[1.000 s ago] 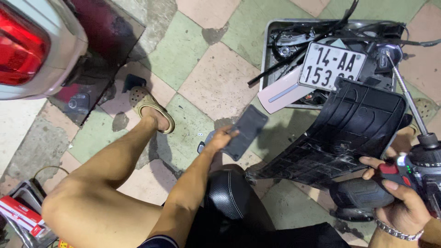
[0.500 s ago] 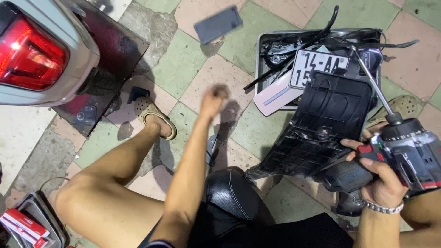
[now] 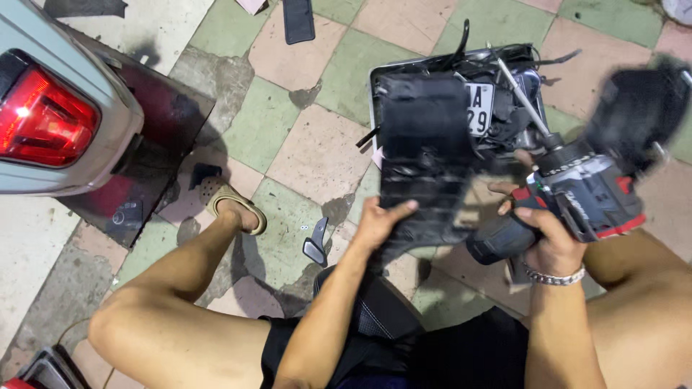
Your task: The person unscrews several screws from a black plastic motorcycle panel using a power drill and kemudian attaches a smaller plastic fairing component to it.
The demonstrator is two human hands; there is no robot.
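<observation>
Fingers (image 3: 395,210) of our left hand (image 3: 378,225) curled onto the black plastic panel's (image 3: 425,169) lower edge; our right hand (image 3: 551,241) wrapped tight around the cordless drill (image 3: 577,194) just beside it.

Left hand (image 3: 378,223) grips lower edge of black plastic scooter panel (image 3: 424,166). Right hand (image 3: 548,241) holds cordless drill (image 3: 577,198), bit pointing up-left. Tiled floor (image 3: 317,155) beneath.
</observation>
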